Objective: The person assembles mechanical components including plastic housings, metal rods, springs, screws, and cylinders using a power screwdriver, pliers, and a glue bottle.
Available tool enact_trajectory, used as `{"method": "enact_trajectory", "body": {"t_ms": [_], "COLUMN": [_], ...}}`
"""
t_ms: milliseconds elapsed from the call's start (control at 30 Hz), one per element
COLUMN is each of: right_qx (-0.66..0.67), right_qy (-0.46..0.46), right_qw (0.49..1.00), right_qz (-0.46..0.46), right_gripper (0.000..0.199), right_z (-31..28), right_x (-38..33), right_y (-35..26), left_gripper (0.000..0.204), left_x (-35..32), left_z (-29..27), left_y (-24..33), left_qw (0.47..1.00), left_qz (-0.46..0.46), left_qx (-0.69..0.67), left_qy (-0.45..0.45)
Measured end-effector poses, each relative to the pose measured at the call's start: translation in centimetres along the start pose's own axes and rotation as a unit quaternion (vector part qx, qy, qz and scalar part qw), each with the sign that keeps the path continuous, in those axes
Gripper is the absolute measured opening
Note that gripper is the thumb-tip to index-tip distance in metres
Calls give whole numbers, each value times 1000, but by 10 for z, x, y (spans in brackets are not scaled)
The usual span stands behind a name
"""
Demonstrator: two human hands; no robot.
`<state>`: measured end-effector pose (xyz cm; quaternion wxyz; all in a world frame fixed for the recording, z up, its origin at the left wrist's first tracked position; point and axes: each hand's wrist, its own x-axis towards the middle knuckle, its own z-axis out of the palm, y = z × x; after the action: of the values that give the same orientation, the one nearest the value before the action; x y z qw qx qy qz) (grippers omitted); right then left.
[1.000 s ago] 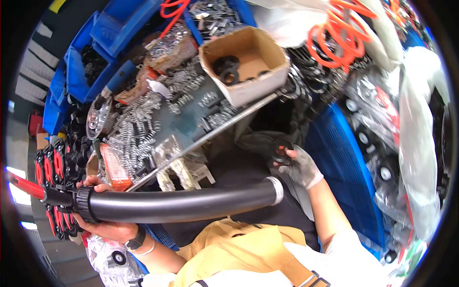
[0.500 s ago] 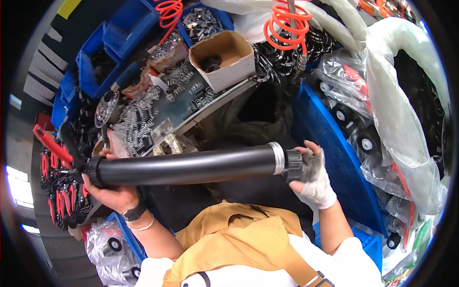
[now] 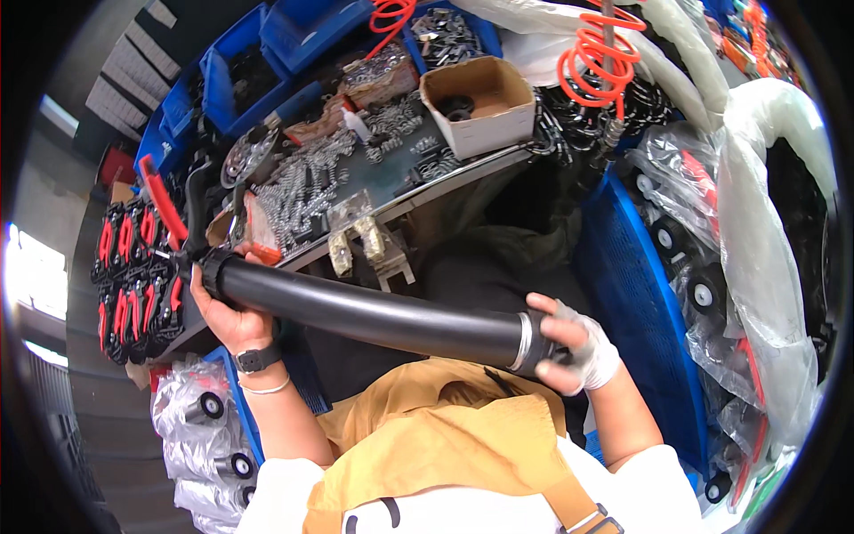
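Note:
A long black tube (image 3: 382, 313) lies slantwise across my lap, its left end higher in view than its right. My left hand (image 3: 233, 313) wraps round the ribbed black collar (image 3: 216, 271) at its left end. From that end a red and a black lever (image 3: 165, 203) stick up. My right hand (image 3: 574, 347), in a white fingerless glove, closes over the black cap (image 3: 536, 353) at the other end, beside a pale threaded ring (image 3: 525, 342). My fingers cover most of the cap.
Springs (image 3: 311, 182), an open cardboard box (image 3: 485, 125) and small metal parts fill the bench ahead. Blue bins (image 3: 236, 84) stand behind at the left. Red-and-black lever assemblies (image 3: 129, 267) sit further left. A blue crate (image 3: 636, 303) and bagged wheeled parts flank my right.
The tube has tilted, its left end rising and its right end dropping. My right hand has gone from beside the cap to over it. The whole view has shifted, with the bench further right.

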<state>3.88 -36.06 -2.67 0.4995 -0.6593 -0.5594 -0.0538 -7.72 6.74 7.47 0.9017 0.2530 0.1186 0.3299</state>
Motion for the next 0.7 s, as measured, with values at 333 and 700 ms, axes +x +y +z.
{"method": "enact_trajectory", "body": {"t_ms": [333, 700], "right_qx": [143, -170], "right_qy": [-30, 95], "right_qw": [916, 945], "right_qz": [374, -264], "right_gripper": [48, 49], "right_z": [17, 27], "right_x": [42, 70], "right_y": [-34, 22], "left_gripper": [53, 51], "left_x": [4, 12], "left_z": [-4, 17], "left_y": [19, 19], "left_qw": [999, 999], "left_qz": [36, 29], "left_qx": [37, 11], "left_qy": [18, 15]}}
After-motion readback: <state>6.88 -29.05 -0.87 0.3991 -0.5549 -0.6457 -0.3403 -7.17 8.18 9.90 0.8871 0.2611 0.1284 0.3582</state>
